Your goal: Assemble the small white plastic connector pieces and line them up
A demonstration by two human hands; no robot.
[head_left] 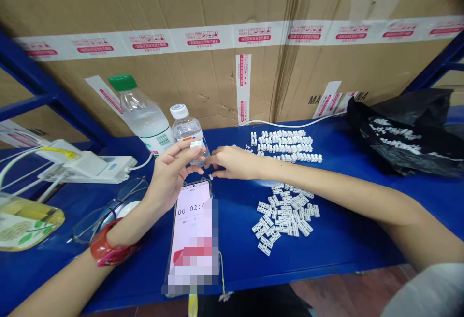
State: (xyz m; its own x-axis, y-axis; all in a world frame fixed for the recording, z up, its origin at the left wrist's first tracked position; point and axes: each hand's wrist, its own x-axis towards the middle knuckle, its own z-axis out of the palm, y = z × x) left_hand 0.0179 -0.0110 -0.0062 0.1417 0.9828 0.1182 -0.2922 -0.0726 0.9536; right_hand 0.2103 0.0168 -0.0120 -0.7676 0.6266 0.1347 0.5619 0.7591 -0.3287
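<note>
My left hand (170,174) is raised over the top of the phone, its thumb and fingertips pinching a small white plastic piece (196,143). Close beside it, my right hand (232,163) is low over the blue table, fingers curled together. A tiny white part (210,176) shows at the right thumb's tip; whether it is gripped is hard to see. Flat slotted white plastic pieces (290,215) lie in a loose heap below my right forearm. Beyond that forearm, small white plastic blocks (286,145) stand in rows, with a few loose bits (248,148) at their left.
A phone (192,230) displaying a timer lies in front. Two bottles, one green-capped (145,119) and one white-capped (184,123), stand behind my left hand. Glasses (96,223) and a power strip (105,167) are left; a black bag (406,133) with white pieces sits right.
</note>
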